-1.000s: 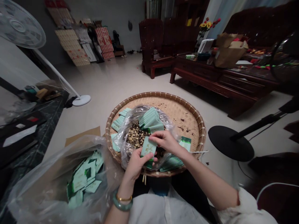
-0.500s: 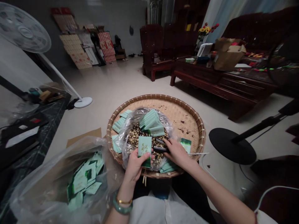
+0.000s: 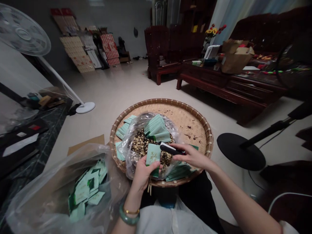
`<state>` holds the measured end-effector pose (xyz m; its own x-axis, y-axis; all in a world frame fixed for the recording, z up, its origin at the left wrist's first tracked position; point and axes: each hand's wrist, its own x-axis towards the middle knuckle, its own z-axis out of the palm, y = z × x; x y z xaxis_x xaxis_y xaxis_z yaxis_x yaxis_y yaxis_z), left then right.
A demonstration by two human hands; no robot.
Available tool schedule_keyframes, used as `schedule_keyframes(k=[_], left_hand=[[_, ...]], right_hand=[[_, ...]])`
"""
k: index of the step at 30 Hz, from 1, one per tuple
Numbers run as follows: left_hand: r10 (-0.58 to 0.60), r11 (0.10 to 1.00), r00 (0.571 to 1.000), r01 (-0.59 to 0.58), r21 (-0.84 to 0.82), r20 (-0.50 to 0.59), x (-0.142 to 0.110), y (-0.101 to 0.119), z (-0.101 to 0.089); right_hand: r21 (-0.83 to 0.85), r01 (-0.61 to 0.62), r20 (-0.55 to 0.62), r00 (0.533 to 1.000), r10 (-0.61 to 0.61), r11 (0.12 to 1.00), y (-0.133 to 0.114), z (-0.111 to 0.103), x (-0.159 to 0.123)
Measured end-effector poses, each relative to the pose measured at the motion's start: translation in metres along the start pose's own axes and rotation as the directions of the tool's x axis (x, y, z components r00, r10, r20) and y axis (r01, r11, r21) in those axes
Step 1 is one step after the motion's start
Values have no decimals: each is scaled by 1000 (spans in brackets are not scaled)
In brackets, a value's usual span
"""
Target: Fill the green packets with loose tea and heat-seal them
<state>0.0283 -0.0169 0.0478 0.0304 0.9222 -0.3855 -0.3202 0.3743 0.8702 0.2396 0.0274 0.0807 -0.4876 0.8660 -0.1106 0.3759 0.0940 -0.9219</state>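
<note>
My left hand (image 3: 145,170) is closed on a light green tea packet (image 3: 153,153) with gold lettering and a dark green lower end, thumb across its front. In my right hand (image 3: 191,155) is a black handheld bag sealer (image 3: 172,149), its tip at the packet's top right corner. The sealer's two arms look pressed together. Below them a clear plastic bag (image 3: 126,148) lies open, full of dark and pale dried tea mix (image 3: 140,143). On the mix rests a fanned stack of green packets (image 3: 156,127).
The round woven bamboo tray (image 3: 195,120) carries more packets at its left and right front. A large clear bag (image 3: 36,198) of packets (image 3: 85,188) stands at left. Around are a white fan (image 3: 85,107), a black stand base (image 3: 241,151) and a wooden table (image 3: 234,89).
My right hand has raised the bag sealer to the packet's top edge, and its arms have come together. The packet in my left hand has shifted slightly right.
</note>
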Motion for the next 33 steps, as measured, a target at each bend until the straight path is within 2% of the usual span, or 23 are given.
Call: schedule_keyframes(k=[4,14,22,24,27,33], left_hand=[[-17,999,997,13,47,75,-2,-1,6],[-60,995,990,48,93,129,-5,-7,8],[-59,998,997,57,26,46,-3,-7,6],[-58,998,998,58,7,34,-4,-6,7],[-53,999,998,53,4,37,-4,-7,8],[-51,998,996,48,33,74,-5,-7,7]], right_hand=[[-13,12,58,998,-12,1000,-13,7,9],[-124,7,-85,996,-17,992,-15,9,25],[-123,-25,-166,986,4,992,-16,0,21],[-117,-23,-140,990,6,993,-15,2,21],[-87,5,-78,997,-12,996,-12,8,22],[-113,1,-120,993,-15,994,-10,13,25]])
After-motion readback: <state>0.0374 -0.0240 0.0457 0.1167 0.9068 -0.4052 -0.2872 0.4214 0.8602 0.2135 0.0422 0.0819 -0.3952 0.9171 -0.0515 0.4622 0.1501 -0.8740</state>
